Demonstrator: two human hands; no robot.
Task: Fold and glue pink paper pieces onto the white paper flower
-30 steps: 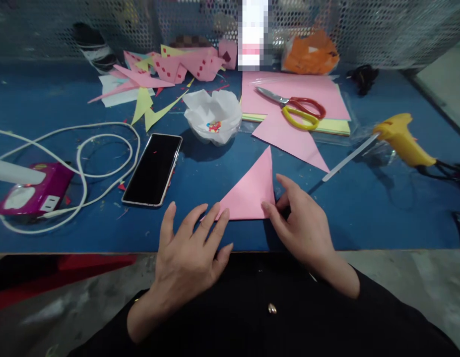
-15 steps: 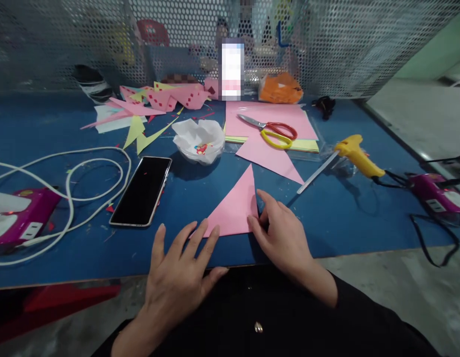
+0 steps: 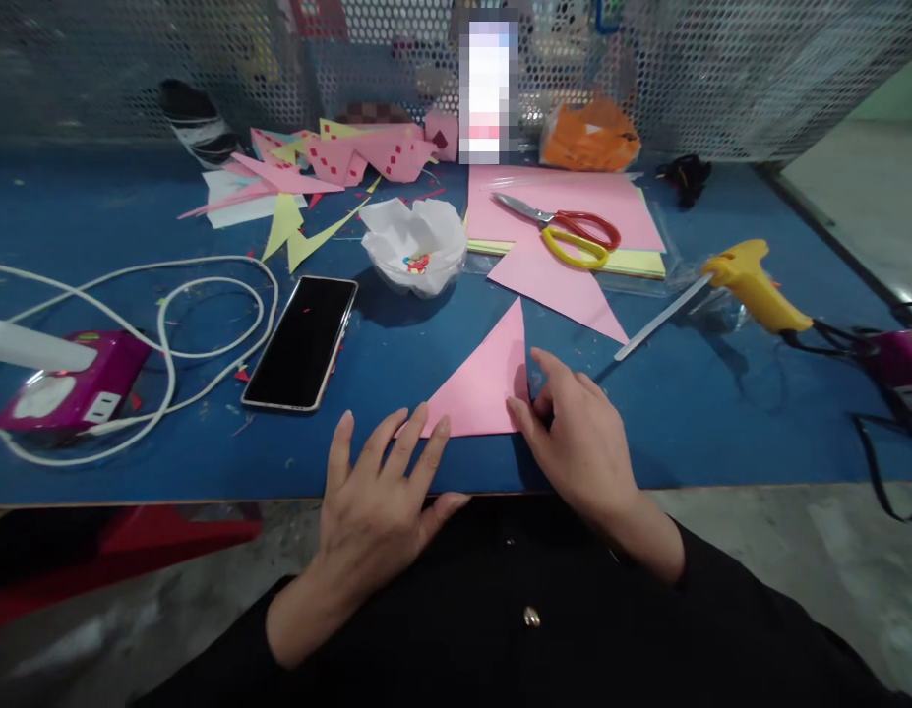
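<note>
A folded pink paper [image 3: 485, 379] in a triangle shape lies flat near the table's front edge. My left hand [image 3: 386, 492] is spread over its left corner, fingertips resting on the paper and hiding that corner. At the paper's right edge is my right hand [image 3: 584, 433], thumb on top of the edge and the other fingers curled beside it. Beyond the triangle lies another pink paper piece [image 3: 566, 285], partly under scissors [image 3: 566, 231] with one red and one yellow handle.
A white paper bowl [image 3: 415, 251] and a black phone [image 3: 300, 344] stand left of centre. White cable [image 3: 167, 364] loops beside a purple power strip [image 3: 79, 383]. Rightward lies a yellow glue gun [image 3: 758, 285] with its stick. Paper scraps [image 3: 285, 221] and an orange packet [image 3: 592, 138] sit behind.
The whole view has shifted, so the table appears higher and a little to the right. Both hands and the pink triangle keep nearly the same positions relative to each other.
</note>
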